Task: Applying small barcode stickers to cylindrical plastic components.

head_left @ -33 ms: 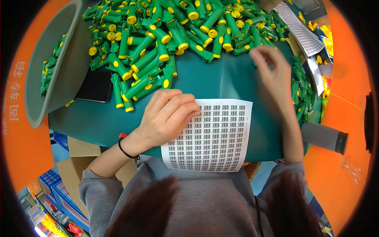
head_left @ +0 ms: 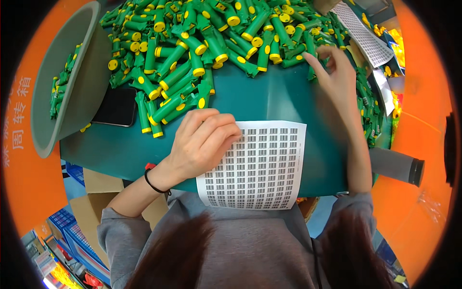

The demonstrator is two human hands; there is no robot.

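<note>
My left hand is closed at the upper left edge of a white sheet of barcode labels. Its fingertips are pinched together, and whether anything small sits between them is hidden. The sheet's lower part curves down over the table edge, against my grey top. My right hand reaches to the near right side of a heap of green tubes with yellow caps. Its thumb and forefinger are apart, beside one upright green tube; a firm hold on it does not show.
A grey-green basin with several green tubes tilts at the left, beside a black phone. On the right are a grey bottle, more green pieces and another label sheet. Cardboard boxes stand below the table.
My right hand has shifted slightly up, its fingers now beside the heap's tubes. The left hand and the label sheet have barely moved.
</note>
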